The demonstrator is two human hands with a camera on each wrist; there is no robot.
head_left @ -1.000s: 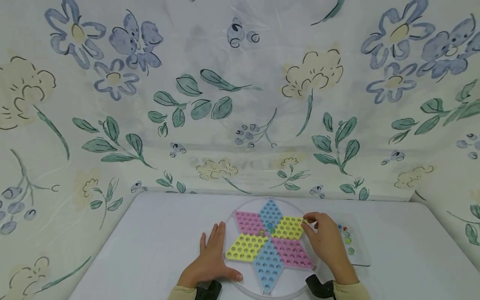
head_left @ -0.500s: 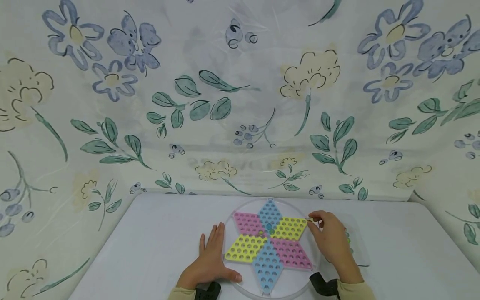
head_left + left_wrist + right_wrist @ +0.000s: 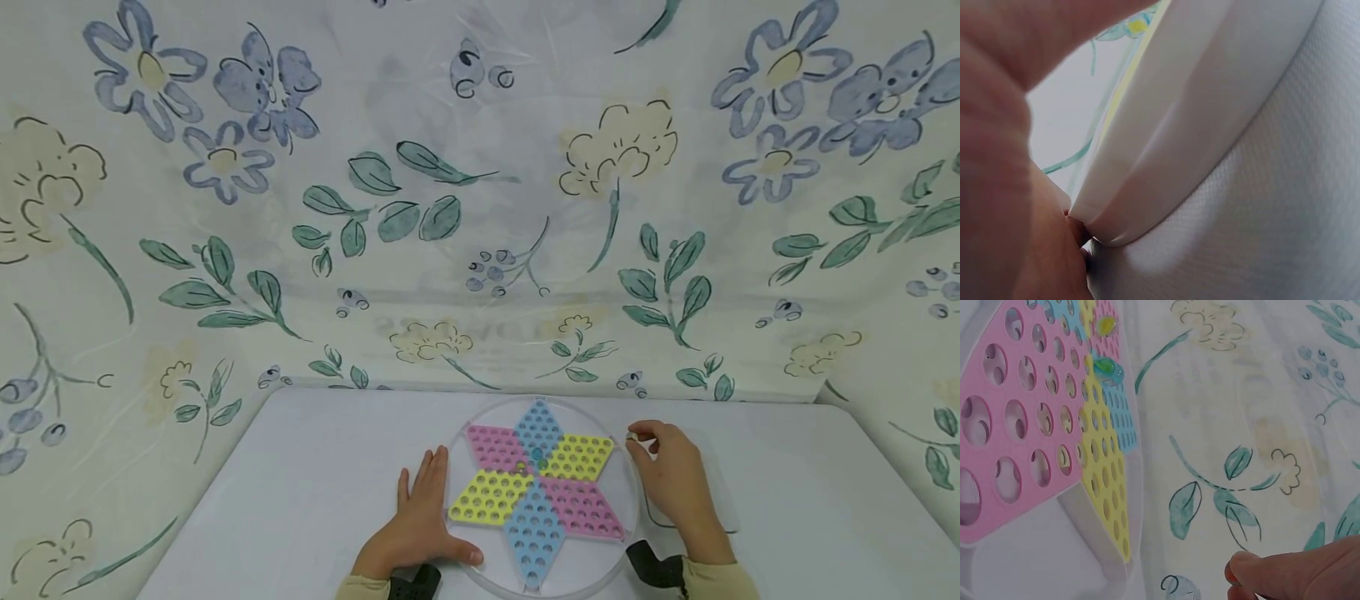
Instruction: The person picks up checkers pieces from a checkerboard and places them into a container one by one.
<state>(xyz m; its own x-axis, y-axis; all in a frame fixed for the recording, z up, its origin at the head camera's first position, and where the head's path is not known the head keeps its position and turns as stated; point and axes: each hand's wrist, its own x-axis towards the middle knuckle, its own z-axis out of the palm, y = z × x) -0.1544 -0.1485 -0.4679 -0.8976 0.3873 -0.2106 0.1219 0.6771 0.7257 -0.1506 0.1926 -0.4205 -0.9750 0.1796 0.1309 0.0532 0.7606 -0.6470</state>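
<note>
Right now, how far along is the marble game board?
Barely begun, it seems. A few marbles already sit at the middle of the star board. The right hand pinches another marble beside the board's right rim; the left hand rests flat at its left edge. Nearly every hole remains empty.

One round game board (image 3: 542, 492) lies on one white table (image 3: 315, 483), its star made of six diamond fields: two pink, two yellow, two blue. Three marbles (image 3: 1107, 367) sit near the star's centre. Two hands show: left hand (image 3: 420, 521) at 9 o'clock, right hand (image 3: 671, 479) at 3 o'clock.
</note>
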